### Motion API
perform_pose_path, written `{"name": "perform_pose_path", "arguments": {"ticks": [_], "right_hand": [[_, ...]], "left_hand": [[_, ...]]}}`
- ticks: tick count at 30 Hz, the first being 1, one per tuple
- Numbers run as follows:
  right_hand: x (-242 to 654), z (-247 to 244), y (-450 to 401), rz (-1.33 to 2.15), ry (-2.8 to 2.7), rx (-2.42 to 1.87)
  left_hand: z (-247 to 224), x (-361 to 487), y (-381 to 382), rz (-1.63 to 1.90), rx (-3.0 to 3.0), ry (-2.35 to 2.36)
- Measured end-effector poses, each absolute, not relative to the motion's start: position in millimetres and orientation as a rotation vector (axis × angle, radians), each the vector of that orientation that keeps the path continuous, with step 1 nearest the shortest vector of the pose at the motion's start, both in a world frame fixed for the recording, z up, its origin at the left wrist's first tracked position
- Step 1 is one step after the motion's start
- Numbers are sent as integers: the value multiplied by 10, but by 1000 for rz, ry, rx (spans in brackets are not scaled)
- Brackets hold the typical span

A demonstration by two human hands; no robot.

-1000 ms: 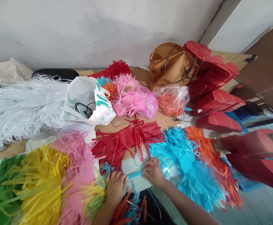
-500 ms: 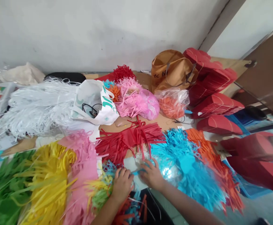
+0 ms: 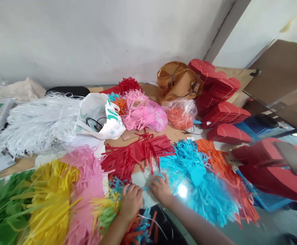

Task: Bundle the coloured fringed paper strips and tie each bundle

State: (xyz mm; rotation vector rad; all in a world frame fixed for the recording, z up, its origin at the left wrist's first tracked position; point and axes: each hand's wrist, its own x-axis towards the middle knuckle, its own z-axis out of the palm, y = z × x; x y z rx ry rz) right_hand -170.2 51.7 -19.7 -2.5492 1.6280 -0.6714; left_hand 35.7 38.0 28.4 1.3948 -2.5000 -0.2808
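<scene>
My left hand (image 3: 132, 200) and my right hand (image 3: 161, 189) are close together at the near edge of the table. Between them runs a short, thin blue strip (image 3: 145, 188), with the fingers of both hands closed on its ends; the fingertips are partly hidden. Just beyond lies a bundle of red fringed strips (image 3: 138, 151). Blue fringe (image 3: 198, 175) spreads to the right of my right hand. By my left wrist are yellow and green strips (image 3: 106, 209), and a loose pile of orange and blue strips (image 3: 140, 231) lies below the hands.
On the left lie green (image 3: 8, 204), yellow (image 3: 53, 197), pink (image 3: 83, 194) and white fringe (image 3: 44, 122). A white bag (image 3: 115, 126) and a brown bag (image 3: 174, 80) stand behind. Red stacks (image 3: 226, 115) and orange fringe (image 3: 222, 163) are at right, where something blurred crosses other red pieces (image 3: 278, 170).
The view has shifted slightly, so most things sit a little further left. Both hands keep nearly the same pose around the blue strip. The blurred shape at far right has moved left over the red pieces.
</scene>
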Motion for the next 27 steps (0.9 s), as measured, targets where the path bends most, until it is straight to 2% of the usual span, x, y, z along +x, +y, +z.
{"name": "perform_pose_path", "arguments": {"ticks": [7,19,21,27], "right_hand": [[-2022,-316,524,-687,1607,-2324],[-1846,46,416,-441,1822,-2011],[-1782,82,424,-399,1812,-2084],[-1789,42,480,-453,1494,-2647]], "left_hand": [[306,468,404,-396,1516,-2441],[322,426,363,-437,1632,-2400],[320,403,362,-429,1565,-2462],[249,375,373,-411,1312,-2618]]}}
